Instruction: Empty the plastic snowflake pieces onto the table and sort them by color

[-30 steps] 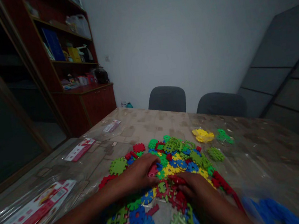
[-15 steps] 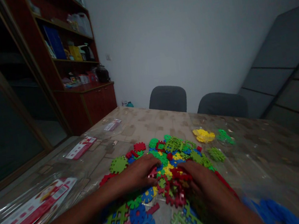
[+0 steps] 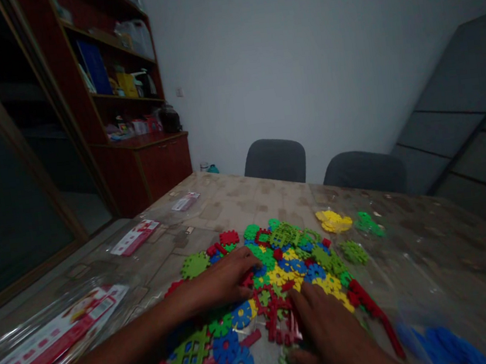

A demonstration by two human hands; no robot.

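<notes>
A heap of plastic building pieces in red, green, blue and yellow lies on the table. My left hand (image 3: 225,275) rests on its left side, thumb and fingers apart, with red pieces in the gap beneath them. My right hand (image 3: 332,327) is low over the near right side, fingers stretched out and thumb spread. Its fingertips touch or hover by some red pieces (image 3: 278,325); which, I cannot tell. A light green lattice piece (image 3: 188,354) and a blue flower-shaped disc (image 3: 226,348) lie near my left forearm. Some pieces are hidden under both hands.
Bags of yellow pieces (image 3: 334,221), green pieces (image 3: 368,224) and blue pieces (image 3: 449,345) lie to the right. Clear packaging with a red and white label (image 3: 62,334) lies on the left. Two grey chairs (image 3: 276,160) stand behind the table (image 3: 227,198).
My right hand has drawn back toward me and its fingers have straightened, away from the red piece they were around. Yellow and red pieces on the right now show. My left hand stays nearly in place.
</notes>
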